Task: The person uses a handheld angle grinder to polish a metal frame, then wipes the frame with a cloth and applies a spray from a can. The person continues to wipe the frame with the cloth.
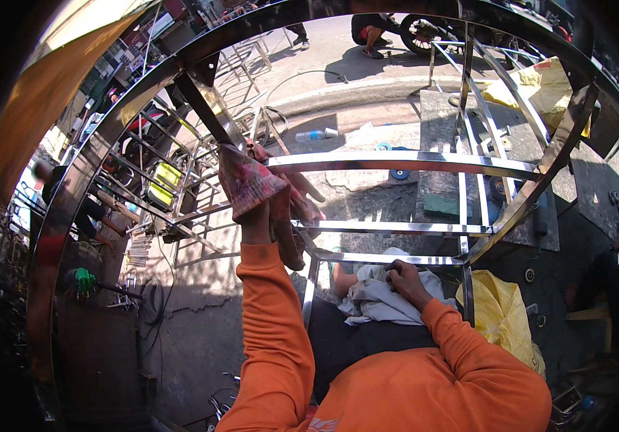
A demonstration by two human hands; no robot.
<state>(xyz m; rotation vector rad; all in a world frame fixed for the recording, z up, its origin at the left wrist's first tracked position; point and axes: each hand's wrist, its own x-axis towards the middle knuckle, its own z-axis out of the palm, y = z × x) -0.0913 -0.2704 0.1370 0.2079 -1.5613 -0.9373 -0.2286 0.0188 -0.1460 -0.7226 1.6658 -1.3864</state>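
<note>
A shiny welded metal frame of square tubes [403,163] surrounds me, with crossbars running in front of my lap. My left hand [308,189] reaches up to its left side, closed around a pink and red patterned cloth rag [248,183]. The rag covers much of that hand and lies against the frame where a crossbar meets the upright. My right hand [409,283] is low, just on my side of the lowest crossbar [396,258], its fingers curled over a grey cloth [378,301] on my lap. What lies under those fingers is hidden.
Yellow sacks [496,309] lie at right, both near and far. A plastic bottle [313,135] and grinding discs [400,173] are on the ground beyond the crossbars. Far off, a person crouches by a motorcycle [421,34]. Another person [82,205] works at left among metal racks.
</note>
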